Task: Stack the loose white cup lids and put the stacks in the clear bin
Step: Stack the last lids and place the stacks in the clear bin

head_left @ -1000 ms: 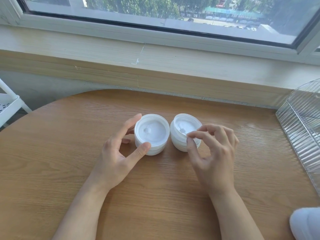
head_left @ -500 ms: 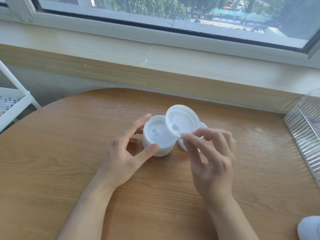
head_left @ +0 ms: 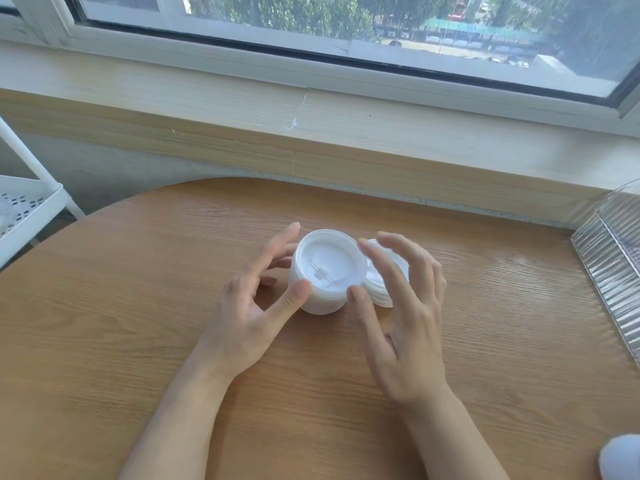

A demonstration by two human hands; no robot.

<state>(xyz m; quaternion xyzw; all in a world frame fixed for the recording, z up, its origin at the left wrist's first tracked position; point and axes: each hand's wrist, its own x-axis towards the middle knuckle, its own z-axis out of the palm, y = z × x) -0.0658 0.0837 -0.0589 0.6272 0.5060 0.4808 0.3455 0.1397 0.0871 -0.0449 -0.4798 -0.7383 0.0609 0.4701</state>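
Observation:
Two stacks of white cup lids stand side by side on the round wooden table [head_left: 138, 341]. The taller left stack [head_left: 327, 271] has a lid lying on top. My left hand [head_left: 252, 313] holds this stack, thumb on its near side and fingers behind it. My right hand [head_left: 401, 313] hovers with straight, spread fingers; its thumb and index tip touch the right rim of the top lid. The shorter right stack [head_left: 379, 289] is mostly hidden behind those fingers. The ribbed clear bin [head_left: 609, 265] sits at the table's right edge.
A window sill [head_left: 346, 109] runs along the far side of the table. A white perforated rack [head_left: 27, 209] stands off the table's left. A rounded white object [head_left: 620, 459] shows at the bottom right corner.
My right hand lifted the top lid off the right stack, carried it left and set it on the left stack. Its fingers have loosened. My left hand stayed on the left stack.

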